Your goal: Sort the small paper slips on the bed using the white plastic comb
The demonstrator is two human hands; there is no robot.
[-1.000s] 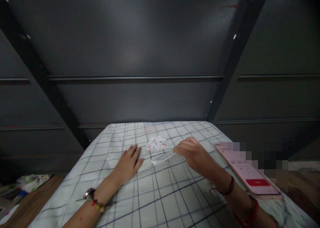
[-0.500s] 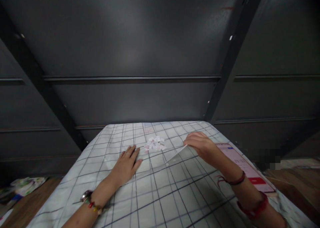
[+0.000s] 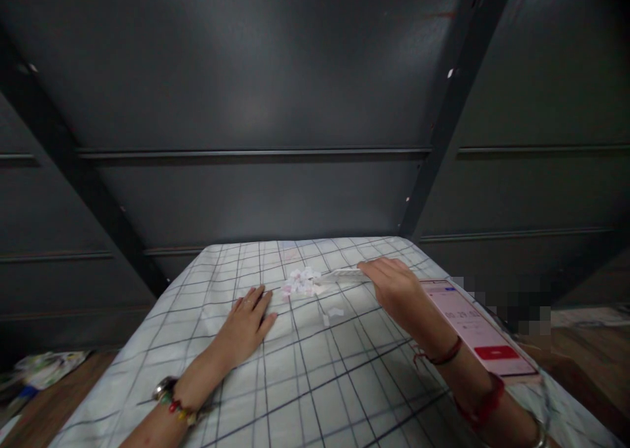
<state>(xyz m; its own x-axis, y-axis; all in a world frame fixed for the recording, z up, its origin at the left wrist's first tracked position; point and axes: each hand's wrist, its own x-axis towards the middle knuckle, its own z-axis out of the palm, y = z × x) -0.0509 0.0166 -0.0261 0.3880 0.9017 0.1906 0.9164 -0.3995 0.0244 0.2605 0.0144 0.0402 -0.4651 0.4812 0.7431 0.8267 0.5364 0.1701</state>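
My left hand [image 3: 245, 330] lies flat on the checked cloth [image 3: 295, 395], fingers stretched out and holding nothing. Just beyond its fingertips is a small heap of torn white and pinkish paper scraps [image 3: 301, 283]. From the right, my right hand [image 3: 396, 285] pinches a thin, flat white strip [image 3: 344, 274]; its exact kind is unclear. The strip's far end reaches the right side of the heap and seems to touch it. One loose white scrap [image 3: 336, 312] lies on the cloth, nearer to me than the strip.
A phone [image 3: 482, 330] with a timer on its screen lies by the cloth's right edge, beside my right forearm. Dark grey panels [image 3: 260, 199] rise behind the cloth-covered surface. Below on the left, a patterned bag-like item [image 3: 49, 369] lies on the wooden floor.
My right hand has swung the white strip away from me, up to the heap, and the strip now lies more level. A loose scrap now shows near where it was. My left hand stays put.
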